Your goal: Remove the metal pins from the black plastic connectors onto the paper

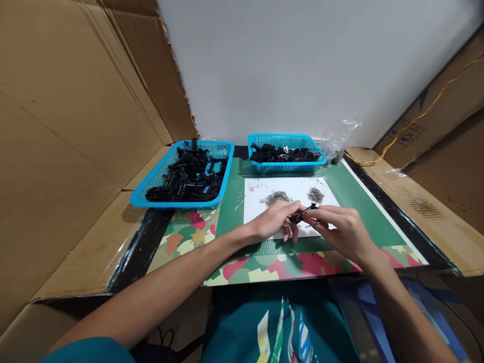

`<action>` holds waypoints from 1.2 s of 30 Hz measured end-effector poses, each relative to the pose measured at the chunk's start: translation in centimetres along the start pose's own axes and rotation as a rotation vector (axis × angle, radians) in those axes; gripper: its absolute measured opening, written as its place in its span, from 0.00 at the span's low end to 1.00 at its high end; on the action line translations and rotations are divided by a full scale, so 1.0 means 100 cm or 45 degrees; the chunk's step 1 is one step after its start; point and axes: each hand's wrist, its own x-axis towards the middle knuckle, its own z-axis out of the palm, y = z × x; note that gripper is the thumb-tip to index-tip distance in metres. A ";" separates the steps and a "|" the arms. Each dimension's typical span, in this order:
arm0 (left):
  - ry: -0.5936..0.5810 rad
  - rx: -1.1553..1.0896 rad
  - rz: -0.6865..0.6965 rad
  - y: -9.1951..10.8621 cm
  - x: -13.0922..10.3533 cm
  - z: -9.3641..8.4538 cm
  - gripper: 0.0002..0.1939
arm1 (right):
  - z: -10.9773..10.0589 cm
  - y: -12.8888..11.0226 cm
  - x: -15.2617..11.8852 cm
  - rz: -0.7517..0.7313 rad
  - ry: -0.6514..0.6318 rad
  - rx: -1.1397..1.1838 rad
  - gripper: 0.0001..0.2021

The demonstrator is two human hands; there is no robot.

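Between both hands, over the white sheet (257,201), is a small black plastic part (297,218). My left hand (277,219) has its thumb and fingers closed on this part from the left. From the right, my right hand (342,227) pinches around the part's other end, and a thin metal rod (313,225) sticks out under its fingers. What the rod belongs to I cannot make out. Just beyond my hands, two piles of tiny metal pieces, a larger one (275,197) and a smaller one (315,194), lie on the sheet.
A large blue basket (180,204) of black plastic parts stands at the left. Behind the sheet is a smaller blue basket (289,166) with more black pieces, beside a clear plastic bag (336,146). Cardboard walls flank the table, and a yellow cord (410,121) hangs at right.
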 end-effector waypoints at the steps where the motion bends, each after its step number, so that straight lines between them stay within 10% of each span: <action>1: 0.071 0.118 0.056 0.001 -0.001 0.000 0.29 | -0.001 0.003 0.000 0.069 -0.017 0.045 0.09; 9: 0.386 1.336 0.372 0.006 -0.010 -0.005 0.11 | 0.008 0.032 0.000 0.515 -0.115 0.421 0.10; 19: 0.454 1.529 0.415 -0.003 -0.009 -0.006 0.07 | 0.014 0.030 0.003 0.612 -0.125 0.572 0.12; 27: 0.480 1.639 0.585 -0.011 -0.006 -0.005 0.04 | 0.005 0.034 0.005 0.651 0.306 0.499 0.22; 36: 0.447 1.800 0.702 -0.017 -0.005 -0.005 0.04 | 0.009 0.019 0.013 0.644 0.149 0.631 0.23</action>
